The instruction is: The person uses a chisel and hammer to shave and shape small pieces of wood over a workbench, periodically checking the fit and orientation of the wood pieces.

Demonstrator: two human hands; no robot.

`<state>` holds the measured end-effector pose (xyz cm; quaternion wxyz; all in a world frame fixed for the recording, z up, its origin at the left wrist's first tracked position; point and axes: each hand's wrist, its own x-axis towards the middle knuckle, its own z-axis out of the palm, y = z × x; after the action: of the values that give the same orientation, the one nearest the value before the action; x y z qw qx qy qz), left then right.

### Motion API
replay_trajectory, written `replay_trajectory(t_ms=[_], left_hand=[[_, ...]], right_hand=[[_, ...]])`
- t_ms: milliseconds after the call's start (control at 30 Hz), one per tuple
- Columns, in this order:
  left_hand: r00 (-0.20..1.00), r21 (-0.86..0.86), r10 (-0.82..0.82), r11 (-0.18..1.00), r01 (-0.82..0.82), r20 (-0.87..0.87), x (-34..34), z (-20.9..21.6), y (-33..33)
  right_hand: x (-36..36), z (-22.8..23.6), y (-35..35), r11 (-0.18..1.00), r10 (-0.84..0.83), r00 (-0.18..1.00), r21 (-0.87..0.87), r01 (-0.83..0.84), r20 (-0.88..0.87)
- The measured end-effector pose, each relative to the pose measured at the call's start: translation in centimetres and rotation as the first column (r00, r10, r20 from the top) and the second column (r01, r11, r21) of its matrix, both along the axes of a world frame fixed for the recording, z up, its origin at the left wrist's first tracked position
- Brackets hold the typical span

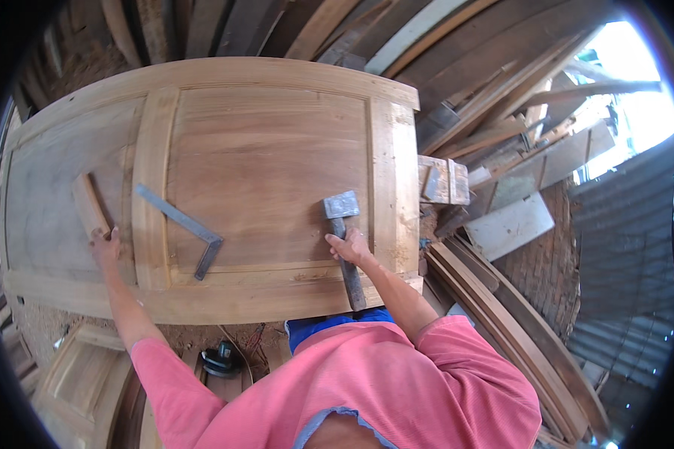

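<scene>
A panelled wooden door (pixel 273 292) lies flat in front of me like a bench top. My right hand (pixel 349 245) is wrapped round the handle of a hammer (pixel 341 204) over the right panel; its blocky grey head points away from me and the handle end reaches the door's near edge. At the left, my left hand (pixel 105 245) grips the near end of a short wooden block (pixel 91 203), which is tilted over the left panel. Between my hands a metal try square (pixel 176 215) rests across the middle rail and the right panel.
Planks and boards (pixel 307 30) are stacked beyond the door's far edge. A small wooden box (pixel 443 179) stands by its right end, with long timbers (pixel 509 337) at the lower right. A dark power tool (pixel 221 361) sits on the floor near me, beside another panelled wooden piece (pixel 82 374).
</scene>
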<state>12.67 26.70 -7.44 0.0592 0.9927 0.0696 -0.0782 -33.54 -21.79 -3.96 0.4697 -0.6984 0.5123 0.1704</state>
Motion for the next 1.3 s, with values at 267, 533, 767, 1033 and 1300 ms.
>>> replay_trajectory(t_ms=[267, 533, 767, 1033, 1300], left_hand=[[0.964, 0.017, -0.129, 0.992, 0.128, 0.234, -2.4, 1.7, -8.5], [0.762, -0.406, -0.599, 0.651, 0.642, 0.244, -23.9, 2.3, -36.3], [0.507, -0.428, -0.857, 0.427, 0.797, 0.089, -39.3, 5.7, -46.3], [0.421, -0.484, -0.907, 0.365, 0.796, 0.008, -49.6, 1.2, -51.9], [0.565, -0.180, -0.804, 0.538, 0.824, 0.186, -54.0, 0.4, -55.6]], right_hand=[[1.3, 1.3, 1.3, 0.985, 0.174, 0.976, 0.016, -0.173, -0.130], [-1.5, 3.9, 3.4, 0.874, 0.479, 0.869, -0.024, -0.485, -0.124], [-11.5, 1.3, -3.8, 0.950, 0.192, 0.977, -0.267, -0.160, 0.097], [-21.5, 1.5, -15.3, 0.933, -0.166, 0.973, -0.295, 0.208, 0.163], [-29.1, -3.0, -20.3, 0.991, 0.041, 0.999, -0.131, -0.037, 0.026]])
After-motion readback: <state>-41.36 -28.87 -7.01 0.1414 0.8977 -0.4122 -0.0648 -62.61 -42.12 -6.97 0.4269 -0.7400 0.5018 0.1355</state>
